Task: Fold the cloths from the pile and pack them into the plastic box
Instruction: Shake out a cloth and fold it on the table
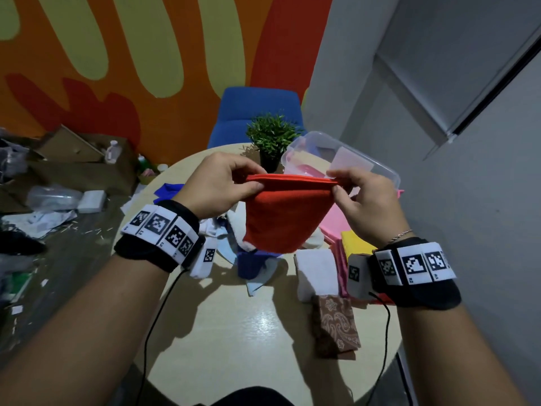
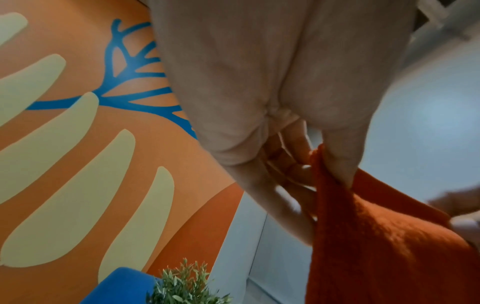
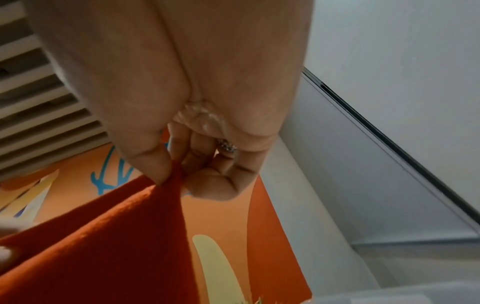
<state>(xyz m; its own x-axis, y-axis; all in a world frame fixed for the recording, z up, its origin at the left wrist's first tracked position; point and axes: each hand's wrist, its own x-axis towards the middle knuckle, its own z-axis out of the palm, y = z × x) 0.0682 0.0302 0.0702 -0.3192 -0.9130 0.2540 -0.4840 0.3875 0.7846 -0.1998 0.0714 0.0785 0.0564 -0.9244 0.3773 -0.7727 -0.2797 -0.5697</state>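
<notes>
Both grips pinch the doubled red cloth mid-air: left hand at 9 o'clock, right hand at 3. Pile below remains unfolded; plastic box at 1 o'clock seems partly filled.

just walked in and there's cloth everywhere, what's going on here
A person is folding cloths at a round table. Both hands, left hand and right hand, pinch the top edge of a red cloth held up over the pile. The plastic box sits open behind it, with something pink inside. A few folded cloths lie to the right.
</notes>
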